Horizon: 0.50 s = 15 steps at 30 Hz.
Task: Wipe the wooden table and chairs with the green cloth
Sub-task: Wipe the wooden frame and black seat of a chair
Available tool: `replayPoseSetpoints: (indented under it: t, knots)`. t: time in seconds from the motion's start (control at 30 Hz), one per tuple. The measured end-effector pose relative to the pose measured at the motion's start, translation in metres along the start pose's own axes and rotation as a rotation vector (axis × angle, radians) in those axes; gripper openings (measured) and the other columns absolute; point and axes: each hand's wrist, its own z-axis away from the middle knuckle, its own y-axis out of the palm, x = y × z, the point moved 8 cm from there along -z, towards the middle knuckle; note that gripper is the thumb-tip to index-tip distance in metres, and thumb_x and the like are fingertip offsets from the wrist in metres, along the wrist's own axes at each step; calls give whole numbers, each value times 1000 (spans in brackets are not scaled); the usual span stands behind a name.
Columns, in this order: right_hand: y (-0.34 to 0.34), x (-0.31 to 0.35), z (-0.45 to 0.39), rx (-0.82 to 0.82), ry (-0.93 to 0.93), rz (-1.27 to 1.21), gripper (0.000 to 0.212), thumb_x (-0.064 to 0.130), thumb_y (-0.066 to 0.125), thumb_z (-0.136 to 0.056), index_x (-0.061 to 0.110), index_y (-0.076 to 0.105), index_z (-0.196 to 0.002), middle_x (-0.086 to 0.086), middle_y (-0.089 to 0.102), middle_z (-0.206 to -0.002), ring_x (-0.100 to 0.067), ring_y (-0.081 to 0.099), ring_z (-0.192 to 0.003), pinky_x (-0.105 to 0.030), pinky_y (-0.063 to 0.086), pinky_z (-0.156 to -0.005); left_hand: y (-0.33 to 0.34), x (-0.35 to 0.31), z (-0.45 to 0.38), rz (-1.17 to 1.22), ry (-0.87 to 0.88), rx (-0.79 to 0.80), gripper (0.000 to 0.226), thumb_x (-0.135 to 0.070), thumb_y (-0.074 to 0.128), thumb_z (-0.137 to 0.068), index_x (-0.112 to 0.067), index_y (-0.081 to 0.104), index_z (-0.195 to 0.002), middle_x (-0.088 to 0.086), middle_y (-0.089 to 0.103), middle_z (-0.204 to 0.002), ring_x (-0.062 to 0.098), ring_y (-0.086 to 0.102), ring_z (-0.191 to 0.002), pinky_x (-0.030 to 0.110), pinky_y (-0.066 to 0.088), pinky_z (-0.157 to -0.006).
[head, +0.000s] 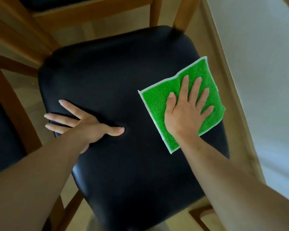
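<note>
A wooden chair with a black padded seat (120,77) fills the middle of the view. The green cloth (155,104) with a pale border lies flat on the seat's right side. My right hand (187,110) presses down on the cloth with its fingers spread and straight. My left hand (88,125) rests flat on the seat's left edge, fingers straight and splayed, thumb pointing right. It holds nothing.
Wooden legs and rails of the chair frame (20,104) run along the left. A second chair with a dark seat (60,7) stands at the top. A white wall (265,64) with a wooden skirting strip (223,69) runs close along the right.
</note>
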Motion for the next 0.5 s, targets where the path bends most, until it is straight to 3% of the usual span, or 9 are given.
replayPoseSetpoints:
  t: [0.1, 0.17, 0.27, 0.3, 0.33, 0.4, 0.5]
  knots:
    - [23, 11, 47, 91, 61, -28, 65, 59, 4, -95, 30, -24, -147, -1, -30, -156, -36, -25, -142, -69, -8, -107, -1, 1, -2, -43, 35, -76, 183, -71, 81, -5, -32, -49, -127, 17, -36, -150, 46, -19, -139, 59, 1, -111]
    - [38, 25, 78, 154, 67, -59, 68, 60, 5, -94, 28, -32, -143, -3, -39, -151, -38, -32, -139, -72, -11, -104, 5, 5, -7, -24, 79, -31, 186, -69, 84, -4, -28, -38, -139, 19, -29, -153, 44, -12, -141, 55, 6, -114]
    - [57, 45, 121, 259, 18, -62, 72, 59, 9, -95, 27, -40, -137, -7, -50, -143, -40, -42, -132, -73, -16, -99, 17, 8, -10, 96, 178, 92, 174, -73, 80, -7, -17, 4, -153, 17, 10, -158, 35, 15, -143, 47, 21, -115]
    - [62, 49, 136, 303, -6, -50, 74, 60, 11, -95, 27, -42, -136, -7, -53, -141, -40, -45, -129, -73, -18, -97, 14, 10, -7, 138, 201, 38, 163, -80, 75, -18, -17, 10, -153, 17, 14, -158, 34, 17, -143, 46, 21, -115]
    - [68, 53, 151, 351, -30, -37, 76, 60, 12, -95, 28, -45, -135, -6, -55, -139, -40, -48, -126, -73, -20, -95, 6, 13, -2, 161, 221, -77, 147, -84, 69, -35, -22, 7, -154, 18, 7, -160, 35, 10, -145, 48, 17, -116]
    - [80, 61, 180, 455, -67, -18, 80, 61, 15, -96, 29, -51, -128, -5, -59, -134, -39, -55, -120, -74, -24, -90, -12, 21, 18, 174, 326, -315, 105, -74, 59, -70, -29, 11, -152, 17, -4, -160, 36, 3, -146, 47, 12, -117]
    - [94, 68, 211, 587, -97, -5, 92, 60, 27, -95, 31, -57, -118, -4, -63, -129, -39, -60, -113, -76, -24, -85, -8, 38, 67, 152, 561, -422, 59, -44, 59, -90, -11, 46, -137, 21, 26, -151, 36, 29, -137, 38, 25, -111]
